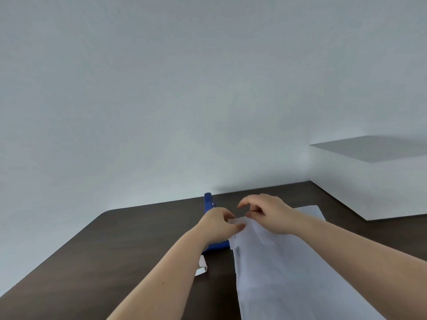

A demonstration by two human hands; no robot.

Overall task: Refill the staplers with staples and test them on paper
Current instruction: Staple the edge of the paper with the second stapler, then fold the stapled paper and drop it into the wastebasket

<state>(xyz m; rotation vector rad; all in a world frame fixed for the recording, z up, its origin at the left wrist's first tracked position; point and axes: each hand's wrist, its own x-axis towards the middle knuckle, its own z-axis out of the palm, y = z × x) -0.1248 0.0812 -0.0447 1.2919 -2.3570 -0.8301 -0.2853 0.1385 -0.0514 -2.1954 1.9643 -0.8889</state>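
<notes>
Head view, looking down at a dark brown table (129, 245) set against a pale wall. Both hands meet at the top left corner of a white sheet of paper (284, 269) that runs from the middle of the table toward the lower right. The left hand (218, 225) pinches that corner between thumb and curled fingers; the right hand (265, 212) pinches the same edge just beside it, thumb and forefinger closed on the paper, the other fingers arched above. A blue stapler (209, 203) lies directly under and behind the left hand, one end showing beyond the knuckles, another blue part showing below the wrist at the paper's left edge; the hand hides the middle, so whether the paper is in its mouth cannot be told. A small white box (203, 265), partly covered by the left forearm, sits just left of the paper. A white block (369, 181) stands at the table's far right
</notes>
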